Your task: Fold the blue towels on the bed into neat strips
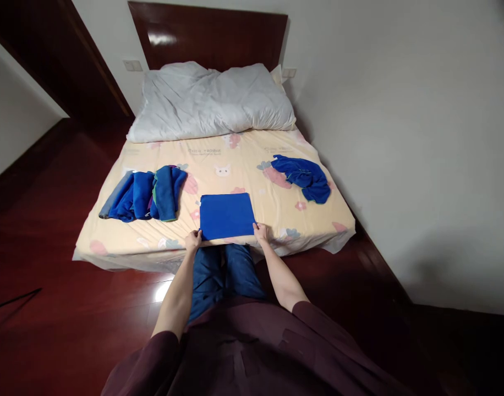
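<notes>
Head view: here's the blue cloth (227, 215), a flat rectangle lying right at the near edge of the bed (246, 154)!
Left hand (193, 240): pinching its near left corner.
Right hand (260, 232): gripping it by the near right corner.
Rolled cloths (164, 201): lined up side by side, over on the left.
Crumpled cloth (303, 177): loosely heaped, out right.
Quilt (211, 104): bunched by the headboard (219, 36).

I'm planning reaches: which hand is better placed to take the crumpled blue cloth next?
Probably the right hand: it's nearer the crumpled blue cloth, though it and the left hand hold the flat blue rectangular cloth.
</notes>
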`<state>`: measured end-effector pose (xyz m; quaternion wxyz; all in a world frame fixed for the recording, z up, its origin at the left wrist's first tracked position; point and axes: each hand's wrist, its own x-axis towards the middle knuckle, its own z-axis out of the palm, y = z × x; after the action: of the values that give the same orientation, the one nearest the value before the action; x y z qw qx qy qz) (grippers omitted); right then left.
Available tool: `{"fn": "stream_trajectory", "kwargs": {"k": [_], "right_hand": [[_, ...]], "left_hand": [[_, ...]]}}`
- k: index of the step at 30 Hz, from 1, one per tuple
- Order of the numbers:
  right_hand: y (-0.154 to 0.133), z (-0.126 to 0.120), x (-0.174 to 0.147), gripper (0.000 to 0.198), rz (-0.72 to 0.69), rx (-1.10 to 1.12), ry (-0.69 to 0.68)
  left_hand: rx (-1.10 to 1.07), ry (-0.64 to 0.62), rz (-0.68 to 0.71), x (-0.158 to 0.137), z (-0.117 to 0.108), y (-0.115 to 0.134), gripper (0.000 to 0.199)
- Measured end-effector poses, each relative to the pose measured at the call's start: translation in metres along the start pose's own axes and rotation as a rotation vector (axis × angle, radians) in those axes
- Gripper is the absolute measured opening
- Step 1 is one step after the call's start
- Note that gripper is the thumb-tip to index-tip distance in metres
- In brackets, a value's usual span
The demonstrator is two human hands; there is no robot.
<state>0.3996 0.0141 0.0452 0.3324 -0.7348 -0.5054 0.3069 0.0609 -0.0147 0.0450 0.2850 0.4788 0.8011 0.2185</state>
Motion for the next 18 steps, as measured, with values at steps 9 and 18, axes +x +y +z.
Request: {"fn": "stream_trajectory", "kwargs": {"k": [9,18], "right_hand": [[0.005,0.006,0.031,0.028,0.208,-0.169,-0.072],[0.018,0.008,0.045,0.035,0.24,-0.211,-0.113]], "left_hand": [[0.035,-0.059,-0.151,0.019,0.005,0.003,0.035],[0.054,-0.073,-0.212,0.036,0.002,0.0,0.031]]}}
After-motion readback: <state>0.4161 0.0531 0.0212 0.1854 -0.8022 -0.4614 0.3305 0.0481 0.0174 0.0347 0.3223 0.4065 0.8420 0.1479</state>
